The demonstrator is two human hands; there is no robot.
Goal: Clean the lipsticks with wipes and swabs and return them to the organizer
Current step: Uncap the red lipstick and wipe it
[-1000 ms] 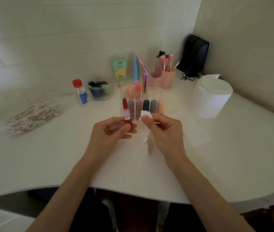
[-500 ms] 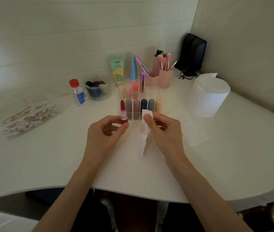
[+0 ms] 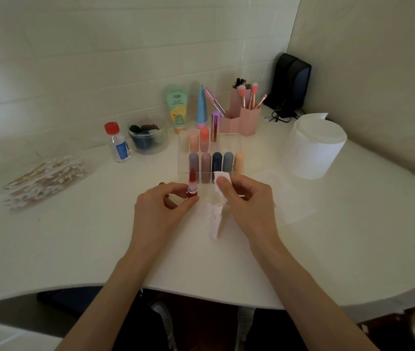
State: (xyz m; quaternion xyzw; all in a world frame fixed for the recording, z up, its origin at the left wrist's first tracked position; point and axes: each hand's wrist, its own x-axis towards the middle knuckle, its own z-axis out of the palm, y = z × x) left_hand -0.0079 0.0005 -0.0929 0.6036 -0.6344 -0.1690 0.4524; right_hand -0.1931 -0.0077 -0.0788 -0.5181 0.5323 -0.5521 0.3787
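The lipstick stands upright with its cap off, its dark red bullet raised above a pinkish collar, pinched at its red base by the left hand. Just beside it, the crumpled, pink-stained wipe hangs from the right hand. Behind them, the clear organizer holds capped lipsticks upright, five in front and three behind. The swabs lie heaped far left on the desk.

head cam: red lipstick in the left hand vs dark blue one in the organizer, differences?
The red lipstick is open, its bullet exposed; the dark blue lipstick shows only a closed, rounded case. The red lipstick is pinched by the left hand; the dark blue lipstick stands in the front row of the organizer. Both are upright.
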